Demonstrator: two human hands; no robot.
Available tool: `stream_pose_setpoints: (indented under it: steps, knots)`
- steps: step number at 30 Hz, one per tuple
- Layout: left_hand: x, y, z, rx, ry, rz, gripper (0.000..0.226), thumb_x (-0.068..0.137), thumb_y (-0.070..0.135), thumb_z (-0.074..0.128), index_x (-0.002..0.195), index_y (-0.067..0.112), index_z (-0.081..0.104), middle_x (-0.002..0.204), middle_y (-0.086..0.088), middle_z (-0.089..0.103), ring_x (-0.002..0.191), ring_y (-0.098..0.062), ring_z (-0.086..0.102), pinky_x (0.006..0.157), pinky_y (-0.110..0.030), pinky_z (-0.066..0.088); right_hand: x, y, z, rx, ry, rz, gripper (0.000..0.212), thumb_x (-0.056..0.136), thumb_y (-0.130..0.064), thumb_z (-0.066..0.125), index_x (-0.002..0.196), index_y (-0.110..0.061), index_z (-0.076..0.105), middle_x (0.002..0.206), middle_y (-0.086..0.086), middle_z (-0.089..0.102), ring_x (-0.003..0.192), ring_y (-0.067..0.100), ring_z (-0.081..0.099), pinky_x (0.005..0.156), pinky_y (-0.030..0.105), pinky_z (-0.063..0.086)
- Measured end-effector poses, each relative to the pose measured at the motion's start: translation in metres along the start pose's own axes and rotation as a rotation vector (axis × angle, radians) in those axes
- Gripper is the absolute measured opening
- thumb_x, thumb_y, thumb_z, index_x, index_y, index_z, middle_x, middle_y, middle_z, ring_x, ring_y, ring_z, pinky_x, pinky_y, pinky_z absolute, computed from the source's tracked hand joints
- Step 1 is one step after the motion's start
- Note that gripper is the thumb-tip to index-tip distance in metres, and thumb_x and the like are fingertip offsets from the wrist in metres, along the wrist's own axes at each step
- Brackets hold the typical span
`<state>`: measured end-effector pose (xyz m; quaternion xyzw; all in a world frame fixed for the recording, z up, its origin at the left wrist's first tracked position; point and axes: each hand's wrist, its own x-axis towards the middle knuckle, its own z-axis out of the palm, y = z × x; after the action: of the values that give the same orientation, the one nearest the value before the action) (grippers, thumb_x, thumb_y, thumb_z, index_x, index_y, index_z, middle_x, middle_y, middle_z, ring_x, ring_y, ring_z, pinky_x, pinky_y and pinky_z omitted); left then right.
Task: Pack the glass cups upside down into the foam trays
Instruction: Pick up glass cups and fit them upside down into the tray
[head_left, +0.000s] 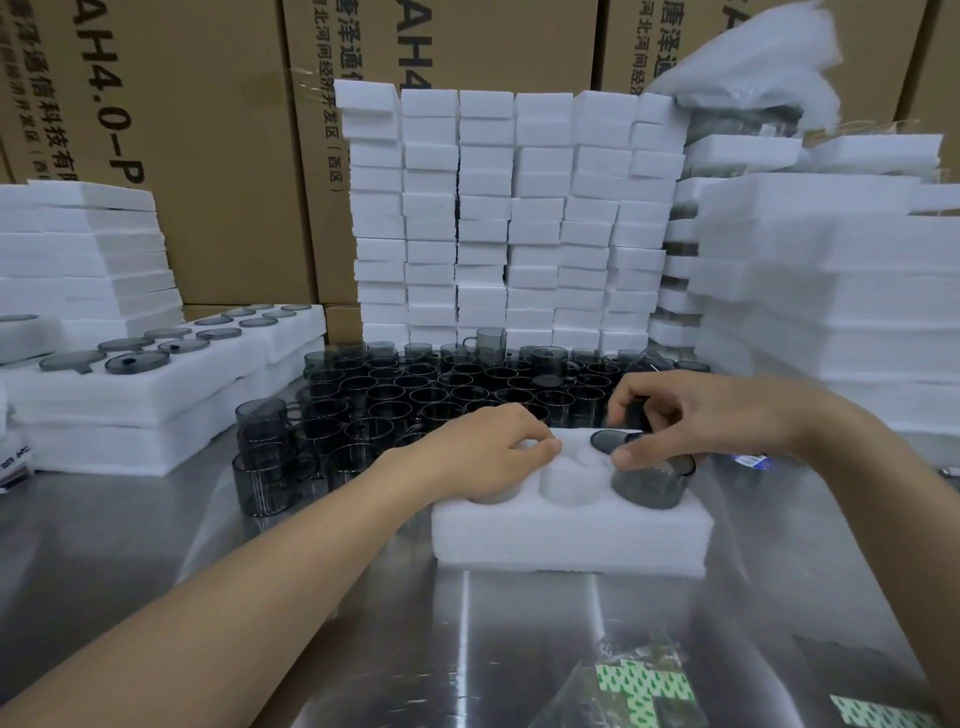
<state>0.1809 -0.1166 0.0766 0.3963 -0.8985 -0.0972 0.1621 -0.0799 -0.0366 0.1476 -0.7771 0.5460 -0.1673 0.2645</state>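
**A:** What lies nearest the person in the head view?

**B:** A white foam tray (571, 535) on the steel worktop (363, 623), with round pockets in its top. The left hand (483, 452) lies on the tray's left end. Its fingers (545, 446) are bent, with the tips touching the foam. Whether they grip anything beneath the palm I cannot tell.

**A:** And the other hand?

**B:** The right hand (691, 410) is over the tray's far right corner. Its fingers and thumb are curled round a dark glass cup (635, 415), held just above the foam. Blur hides which way its mouth faces.

**A:** Is anything in the tray already?

**B:** A seated cup (649, 483) stands in the near right pocket, rising above the foam just under the right thumb. A dark round disc (608, 440) shows in a far pocket, beside the held cup.

**A:** And the rest?

**B:** Loose cups (415, 384) crowd the worktop just behind the tray, mouths up. To their left lie filled trays (156, 384) with dark discs showing. Behind stand stacked foam blocks (509, 208) against cardboard boxes (208, 156). A clear packet (639, 680) with green-and-white patches lies near the front edge.
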Motion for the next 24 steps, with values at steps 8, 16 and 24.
stream_pose_setpoints:
  steps: [8,16,24]
  knots:
    - [0.000,0.000,0.000,-0.010,-0.003,0.000,0.041,0.111,0.055,0.043,0.123,0.033,0.074,0.122,0.004,0.070,0.113,-0.022,0.067,0.101,-0.054,0.053,0.012,-0.004,0.010,-0.186,0.055,0.121,0.068,0.066,-0.090,0.075,0.067,-0.025,0.056,0.057,-0.009,0.050,0.052,0.011,0.045,0.063,0.031,0.036]
    - [0.000,-0.001,0.000,-0.002,-0.011,-0.005,0.046,0.108,0.060,0.040,0.119,0.031,0.074,0.122,0.001,0.070,0.114,-0.023,0.067,0.100,-0.054,0.054,0.014,0.002,0.009,-0.152,0.101,0.311,0.060,0.083,-0.079,0.070,0.074,-0.021,0.056,0.054,-0.001,0.043,0.049,0.020,0.045,0.054,0.026,0.039]
    - [-0.001,0.000,0.000,0.013,-0.019,-0.018,0.066,0.101,0.067,0.033,0.116,0.015,0.071,0.127,-0.016,0.069,0.116,-0.035,0.066,0.101,-0.056,0.054,0.019,0.004,0.012,-0.239,0.170,0.433,0.064,0.086,-0.076,0.070,0.063,-0.019,0.051,0.047,-0.001,0.043,0.038,0.020,0.050,0.054,0.027,0.039]
